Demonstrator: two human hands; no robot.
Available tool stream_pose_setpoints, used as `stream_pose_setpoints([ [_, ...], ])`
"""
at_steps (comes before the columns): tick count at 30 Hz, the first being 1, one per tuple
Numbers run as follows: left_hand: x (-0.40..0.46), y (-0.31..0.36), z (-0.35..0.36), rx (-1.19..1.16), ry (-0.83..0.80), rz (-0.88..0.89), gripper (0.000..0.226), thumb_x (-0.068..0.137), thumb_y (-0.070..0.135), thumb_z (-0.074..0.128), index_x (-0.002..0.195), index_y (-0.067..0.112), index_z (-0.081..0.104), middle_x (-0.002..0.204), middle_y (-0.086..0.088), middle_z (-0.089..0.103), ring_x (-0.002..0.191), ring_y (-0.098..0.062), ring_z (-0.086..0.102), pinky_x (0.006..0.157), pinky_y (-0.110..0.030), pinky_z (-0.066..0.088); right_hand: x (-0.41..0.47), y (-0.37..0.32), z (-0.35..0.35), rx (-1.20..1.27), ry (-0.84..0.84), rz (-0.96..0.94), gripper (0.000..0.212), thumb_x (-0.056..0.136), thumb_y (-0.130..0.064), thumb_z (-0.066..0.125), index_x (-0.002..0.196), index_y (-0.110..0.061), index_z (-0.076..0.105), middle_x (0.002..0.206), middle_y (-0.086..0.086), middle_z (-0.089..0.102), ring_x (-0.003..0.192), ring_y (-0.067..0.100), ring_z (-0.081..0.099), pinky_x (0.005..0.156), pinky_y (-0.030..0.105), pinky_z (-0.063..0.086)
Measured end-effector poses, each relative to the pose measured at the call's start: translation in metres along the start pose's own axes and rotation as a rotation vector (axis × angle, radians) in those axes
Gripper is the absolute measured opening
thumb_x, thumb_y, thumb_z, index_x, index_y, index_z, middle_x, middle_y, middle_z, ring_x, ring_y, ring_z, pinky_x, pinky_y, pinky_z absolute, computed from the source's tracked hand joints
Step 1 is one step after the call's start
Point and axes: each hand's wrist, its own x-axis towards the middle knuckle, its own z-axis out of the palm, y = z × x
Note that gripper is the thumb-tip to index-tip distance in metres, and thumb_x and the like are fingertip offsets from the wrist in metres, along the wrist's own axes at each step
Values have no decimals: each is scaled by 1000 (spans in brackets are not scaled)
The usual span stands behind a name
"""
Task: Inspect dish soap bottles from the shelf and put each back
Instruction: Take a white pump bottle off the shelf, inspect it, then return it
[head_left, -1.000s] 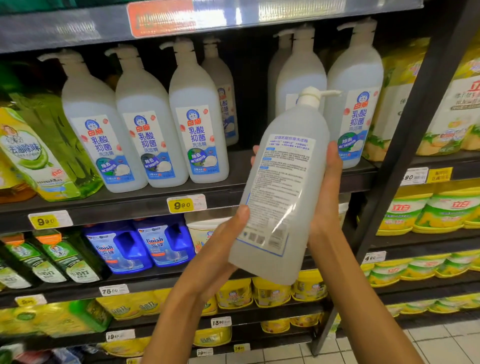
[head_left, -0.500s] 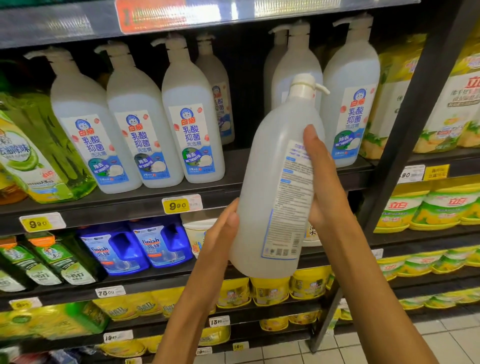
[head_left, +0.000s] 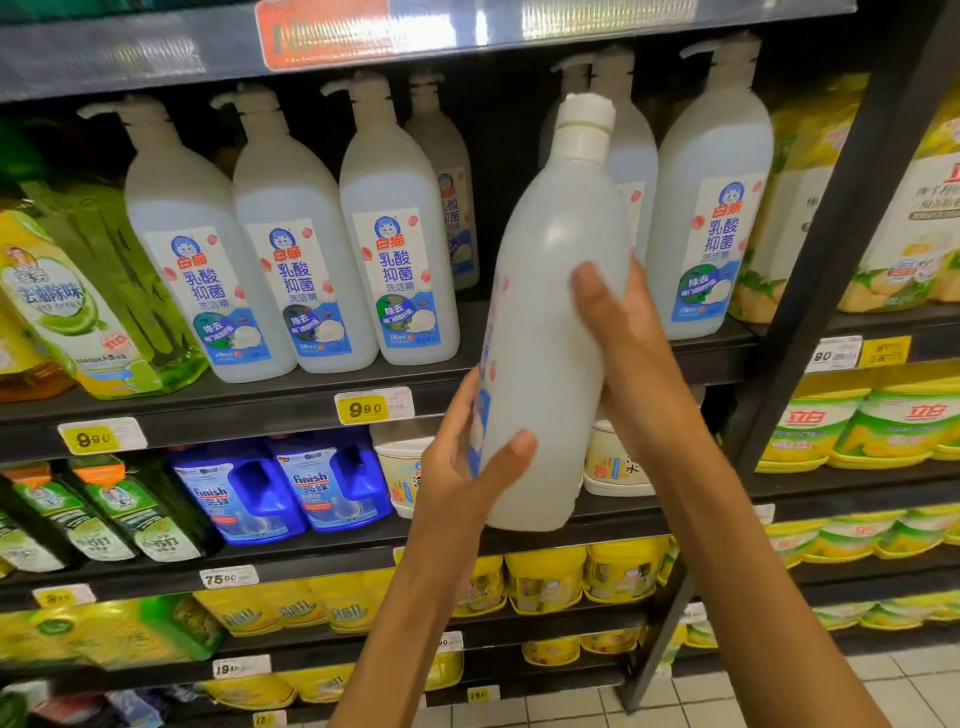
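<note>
We hold the dish soap bottle (head_left: 550, 332) in front of the shelf (head_left: 291, 402), turned so its label shows only as a sliver along the left edge; the print there is unreadable. Its pump spout cannot be made out, only the white ribbed cap. The body is translucent, smooth plastic, tall and round-shouldered. Our left hand (head_left: 462, 467) cups the lower side, thumb across the front; our right hand (head_left: 628, 338) grips the middle from the right. Behind it stand matching pump bottles (head_left: 291, 260), partly hidden. Green refill pouches (head_left: 67, 312) are cut off at left. Blue Finish bottles (head_left: 291, 488) sit below.
</note>
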Motion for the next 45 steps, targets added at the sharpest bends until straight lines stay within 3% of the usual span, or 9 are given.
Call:
stream_pose_setpoints([
  [6,1,-9,-17,-76,-15,-8,56,75,62,64,127,44,53,127,9,63,113,-11,62,79,-26,56,0,3,4,225,15,150,73,60,-58,72,124,-28,55,115,8,69,102,27,69,85,51,57],
  [10,0,-13,-24,-142,-170,-206,71,42,66,83,100,26,74,97,2,76,89,-12,72,66,-21,56,-4,12,-2,447,-161,207,95,30,-66,87,114,-27,62,107,6,73,100,26,70,76,43,59],
  [16,8,-13,-15,76,40,-25,86,46,77,73,112,24,60,100,3,75,92,-15,71,67,-21,55,0,-4,0,141,-38,-34,112,38,-78,75,130,-22,44,105,0,69,92,19,72,70,31,59],
  [19,13,-12,-17,222,85,84,91,48,78,70,123,29,52,105,7,72,98,-14,69,67,-20,55,-1,-7,-1,-20,-57,-69,94,53,-54,85,131,-26,40,102,-6,67,85,10,72,61,22,57],
  [23,18,-14,-27,284,21,123,105,50,74,73,135,20,42,116,-1,64,108,-19,64,73,-25,57,-7,1,-12,-24,-123,-88,90,45,-27,91,123,-26,48,99,-10,71,94,12,71,65,22,57],
  [33,22,-18,-40,256,-38,122,85,51,35,85,127,27,49,123,5,62,116,-14,58,78,-23,54,-23,-10,-14,-150,-256,-294,98,45,-46,89,127,-28,39,124,1,55,114,11,60,82,19,53],
  [36,18,-18,-35,233,-24,151,97,49,49,88,132,18,47,119,-1,65,112,-18,61,78,-27,56,-18,-15,-16,-134,-266,-290,88,50,-29,82,126,-30,39,117,-9,61,110,8,62,77,19,55],
  [41,6,-14,-23,123,11,128,83,47,72,77,111,20,62,99,-2,74,91,-23,71,67,-25,56,3,-19,-17,88,-281,-138,82,55,-42,86,124,-25,44,101,-8,71,94,15,71,70,25,57],
  [45,1,-2,-12,112,-41,-44,57,49,70,75,98,42,68,100,1,74,88,-19,72,63,-25,56,18,-9,-10,317,-185,58,37,76,-22,68,111,-19,57,85,0,74,81,16,71,71,31,58],
])
